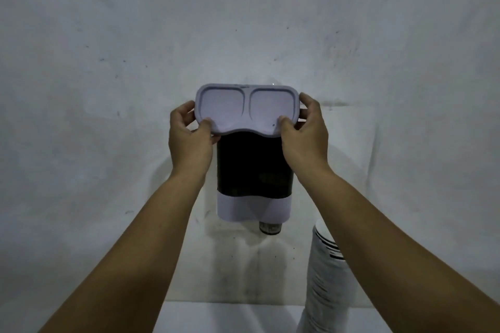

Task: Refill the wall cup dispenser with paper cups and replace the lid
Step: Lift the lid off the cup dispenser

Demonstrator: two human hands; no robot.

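At frame centre, a pale lilac lid [246, 108] with two shallow recesses sits atop the wall dispenser [254, 170]. The left hand [189, 138] and right hand [304, 135] each clamp a grip on its ends. The dispenser's dark window hides its contents; one cup [270, 227] pokes out underneath. A paper cup stack [326, 278] stands lower right.

No legible text on anything here
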